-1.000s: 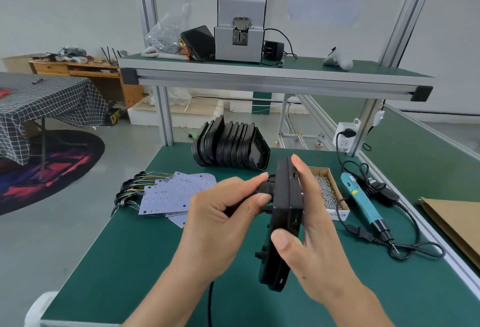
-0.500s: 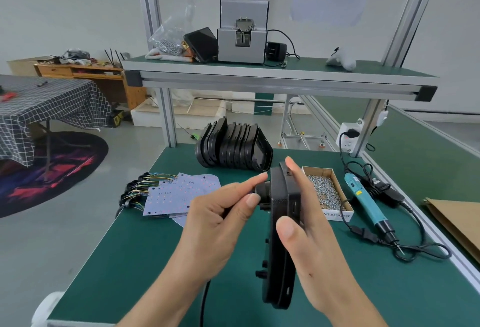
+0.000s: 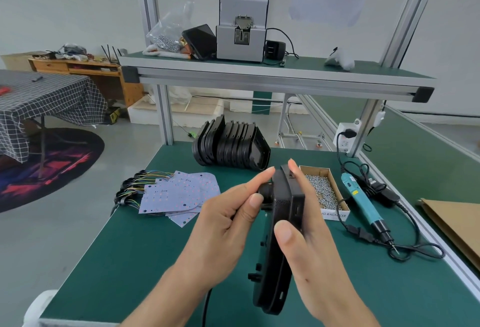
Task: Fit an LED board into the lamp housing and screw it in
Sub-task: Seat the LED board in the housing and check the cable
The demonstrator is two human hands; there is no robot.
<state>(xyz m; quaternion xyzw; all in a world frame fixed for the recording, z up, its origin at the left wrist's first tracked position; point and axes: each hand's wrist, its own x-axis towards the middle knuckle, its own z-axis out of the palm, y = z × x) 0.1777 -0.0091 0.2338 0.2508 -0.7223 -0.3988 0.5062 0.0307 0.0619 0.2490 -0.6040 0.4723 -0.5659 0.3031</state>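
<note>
I hold a black lamp housing (image 3: 275, 254) on edge above the green bench, seen from its narrow side. My right hand (image 3: 309, 243) clasps its right face, thumb over the near rim. My left hand (image 3: 231, 220) pinches a round black fitting (image 3: 265, 191) on the housing's left face; a black cable hangs down below my wrist. White LED boards (image 3: 179, 194) with coloured wires lie fanned out at the left of the bench. A cardboard box of screws (image 3: 324, 191) sits just right of the housing, with the teal electric screwdriver (image 3: 363, 204) beside it.
A row of spare black housings (image 3: 231, 145) stands at the back of the bench (image 3: 145, 256). The screwdriver's cable (image 3: 410, 248) loops at the right. A brown cardboard sheet (image 3: 457, 223) lies at the far right. An overhead shelf (image 3: 259, 77) carries a grey machine.
The housing has shifted slightly lower and nearer in my hands. My left fingers have moved on the round fitting. Everything on the bench has stayed put.
</note>
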